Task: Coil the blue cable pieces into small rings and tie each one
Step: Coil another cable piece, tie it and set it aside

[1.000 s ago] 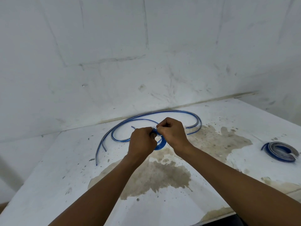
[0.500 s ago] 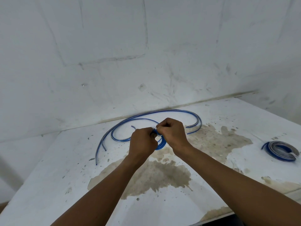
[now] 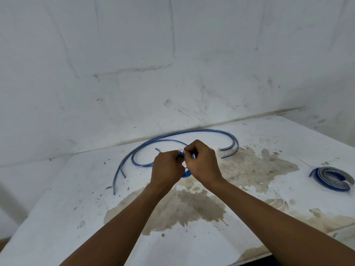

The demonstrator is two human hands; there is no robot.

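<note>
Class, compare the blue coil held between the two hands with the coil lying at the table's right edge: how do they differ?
The held coil is gripped above the table by the left hand and right hand; the right-edge coil lies flat, untouched. The held coil is mostly hidden; the right-edge coil shows its whole ring. The right-edge coil looks larger. Both are blue cable wound into rings.

no text, label, brand, number or sign can be read anywhere on the cables, the stained table or the wall behind.
</note>
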